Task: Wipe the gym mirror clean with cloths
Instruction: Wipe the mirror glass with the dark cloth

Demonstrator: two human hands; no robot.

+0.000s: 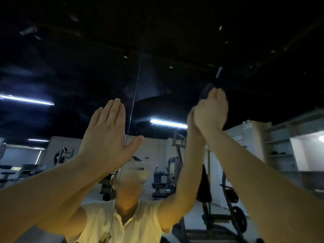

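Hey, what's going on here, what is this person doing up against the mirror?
A person stands close to a gym mirror with both arms raised high. The right hand presses a dark cloth against the glass. The left hand lies flat on the mirror with straight fingers, beside a vertical seam, and holds nothing. The person's reflection, wearing a headset, looks back, with gym machines behind it.

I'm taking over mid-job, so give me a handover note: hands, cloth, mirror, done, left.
Left hand: open, flat on the large wall mirror, thumb across its thin vertical seam.
Right hand: raised high, fingers pressing a dark crumpled cloth to the glass right of the seam.
Done: cleaned area cannot be told.
Left: wiping the glass; no second cloth in view.
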